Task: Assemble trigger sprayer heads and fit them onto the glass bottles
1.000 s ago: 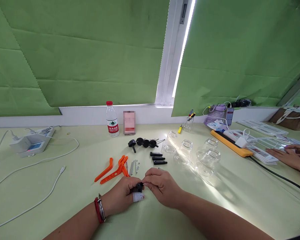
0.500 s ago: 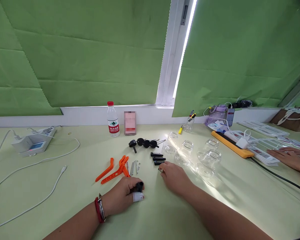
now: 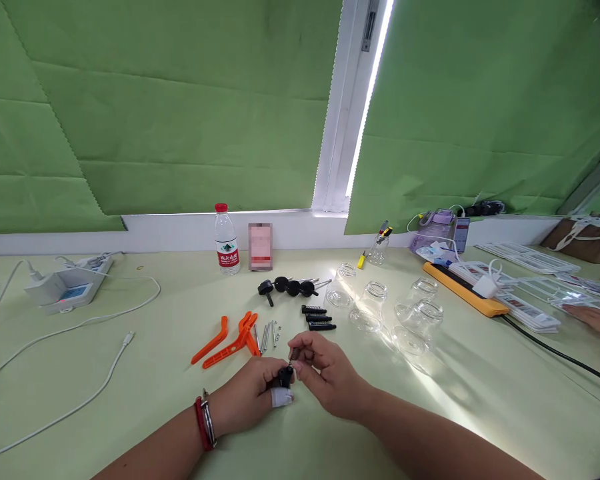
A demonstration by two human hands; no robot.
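Observation:
My left hand [image 3: 245, 397], with white tape on its thumb, is closed around a small hollow black plastic part [image 3: 285, 377]. Right beside it, my right hand [image 3: 337, 380] pinches a small metal spring [image 3: 291, 363] at the top of that part; fingers partly hide where they meet. Beyond my left hand lie orange plastic levers [image 3: 235, 348], metal screws [image 3: 266, 337] and tiny nuts [image 3: 279, 329]. Black tubes with springs [image 3: 320, 319] rest beyond my right hand. Farther back are round black knobs with stems [image 3: 293, 288].
Several clear glass jars [image 3: 370, 307] stand to the right, near an orange-edged power strip [image 3: 465, 288]. A water bottle [image 3: 227, 243] and a pink box [image 3: 261, 247] are at the back. White cables [image 3: 80, 325] run across the left. Another person's hand [image 3: 595, 321] is at far right.
My right hand has moved left from beside the black tubes, bringing the spring to the black part in my left hand. The other person's hands have shifted right.

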